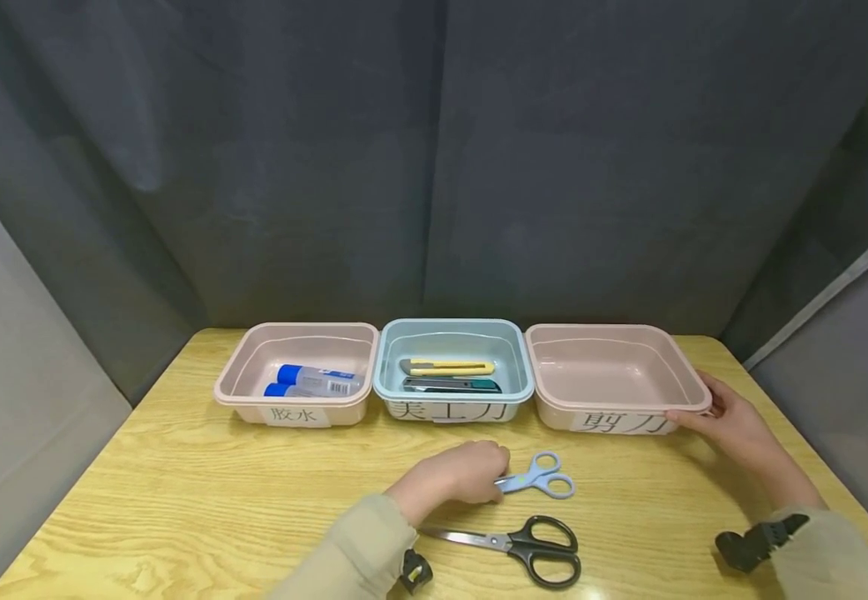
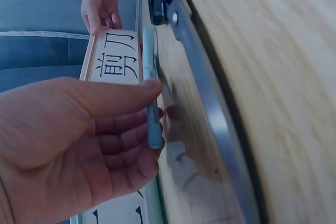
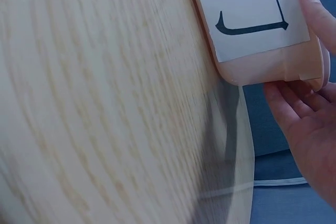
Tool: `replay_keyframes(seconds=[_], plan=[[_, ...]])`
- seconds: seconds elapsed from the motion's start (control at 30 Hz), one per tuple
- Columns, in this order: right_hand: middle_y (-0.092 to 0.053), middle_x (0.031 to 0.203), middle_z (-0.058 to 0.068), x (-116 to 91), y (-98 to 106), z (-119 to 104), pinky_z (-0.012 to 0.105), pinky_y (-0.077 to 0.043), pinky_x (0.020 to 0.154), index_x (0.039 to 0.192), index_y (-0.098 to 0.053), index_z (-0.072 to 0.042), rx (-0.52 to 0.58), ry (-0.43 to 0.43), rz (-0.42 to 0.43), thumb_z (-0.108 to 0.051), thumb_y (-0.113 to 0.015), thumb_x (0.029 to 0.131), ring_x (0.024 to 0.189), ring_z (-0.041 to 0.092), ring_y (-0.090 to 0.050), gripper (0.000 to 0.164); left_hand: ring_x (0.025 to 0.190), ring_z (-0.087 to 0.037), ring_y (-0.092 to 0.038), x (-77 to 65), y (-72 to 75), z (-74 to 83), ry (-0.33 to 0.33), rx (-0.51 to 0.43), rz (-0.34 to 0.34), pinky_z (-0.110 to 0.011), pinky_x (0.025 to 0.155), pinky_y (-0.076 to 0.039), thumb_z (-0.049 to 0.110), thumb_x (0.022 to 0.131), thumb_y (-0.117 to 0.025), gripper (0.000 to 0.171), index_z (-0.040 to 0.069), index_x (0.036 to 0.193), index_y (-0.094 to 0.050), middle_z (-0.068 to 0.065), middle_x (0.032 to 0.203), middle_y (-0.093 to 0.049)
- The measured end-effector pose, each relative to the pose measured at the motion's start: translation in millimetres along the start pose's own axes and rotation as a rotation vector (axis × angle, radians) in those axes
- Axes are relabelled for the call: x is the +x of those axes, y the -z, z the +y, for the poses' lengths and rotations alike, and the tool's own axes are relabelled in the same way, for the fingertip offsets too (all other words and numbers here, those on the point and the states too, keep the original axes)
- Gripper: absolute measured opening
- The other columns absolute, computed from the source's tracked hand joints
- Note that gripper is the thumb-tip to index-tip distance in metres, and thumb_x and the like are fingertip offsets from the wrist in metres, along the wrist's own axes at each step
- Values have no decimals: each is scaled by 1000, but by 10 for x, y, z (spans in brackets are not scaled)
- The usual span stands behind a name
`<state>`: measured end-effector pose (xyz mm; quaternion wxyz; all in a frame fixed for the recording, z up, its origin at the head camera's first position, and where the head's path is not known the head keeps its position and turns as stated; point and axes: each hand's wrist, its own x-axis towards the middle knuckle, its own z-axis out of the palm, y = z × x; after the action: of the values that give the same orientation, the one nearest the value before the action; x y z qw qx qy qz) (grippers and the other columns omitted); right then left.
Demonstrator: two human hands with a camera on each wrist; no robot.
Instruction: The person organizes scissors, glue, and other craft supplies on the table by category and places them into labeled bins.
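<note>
My left hand (image 1: 467, 472) pinches light blue scissors (image 1: 537, 477) by the blade end, with the two finger loops pointing right. In the left wrist view, thumb and fingertips close on the thin edge of the blue scissors (image 2: 153, 124), just over the wood. My right hand (image 1: 737, 427) grips the front right corner of the right pink bin (image 1: 556, 417), thumb on the rim and fingers beneath it. That bin has a white label and nothing inside. Nearer me, black-handled scissors (image 1: 524, 543) lie on the table, blades toward my left sleeve.
A blue bin (image 1: 385, 402) in the middle holds a yellow utility knife (image 1: 452, 367) and a dark green one (image 1: 452, 385). The left pink bin (image 1: 235, 402) holds two blue-capped clear bottles (image 1: 321, 380). A dark curtain (image 1: 434, 167) hangs behind the wooden table (image 1: 179, 492).
</note>
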<state>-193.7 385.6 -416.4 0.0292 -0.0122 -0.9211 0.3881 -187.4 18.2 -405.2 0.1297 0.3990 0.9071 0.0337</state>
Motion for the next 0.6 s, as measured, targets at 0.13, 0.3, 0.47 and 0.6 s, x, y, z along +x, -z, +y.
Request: replay_keyframes(seconds=[0.13,0.3,0.47,0.6], plan=[[-30,136,34,-11,-1,-13,5,-38,64,145,-7,1,10,0,9,-35,-63,84,108,23,-46,90,67,-9,-44,35,10,10,2,11,11,-20,61,-40,22,79,-69,15,13,76,-57,5,73,-49],[-32,136,33,-6,-14,-5,4,-39,65,145,-8,0,18,13,31,-34,-65,84,103,12,-45,90,64,-9,-43,66,20,1,-2,4,6,-19,56,-38,21,79,-69,18,12,72,-55,4,70,-48],[-31,136,34,-1,-25,-2,2,-37,64,145,-9,1,9,16,40,-34,-65,83,109,35,-42,90,62,-9,-44,95,67,-3,-8,-26,44,-18,53,-38,18,80,-68,16,11,74,-55,4,69,-48],[-29,137,34,-7,-26,2,3,-36,64,144,-8,1,17,2,32,-35,-65,83,113,44,-38,91,62,-7,-48,137,125,21,-43,-46,100,-17,55,-39,18,80,-68,11,12,78,-58,6,71,-53]])
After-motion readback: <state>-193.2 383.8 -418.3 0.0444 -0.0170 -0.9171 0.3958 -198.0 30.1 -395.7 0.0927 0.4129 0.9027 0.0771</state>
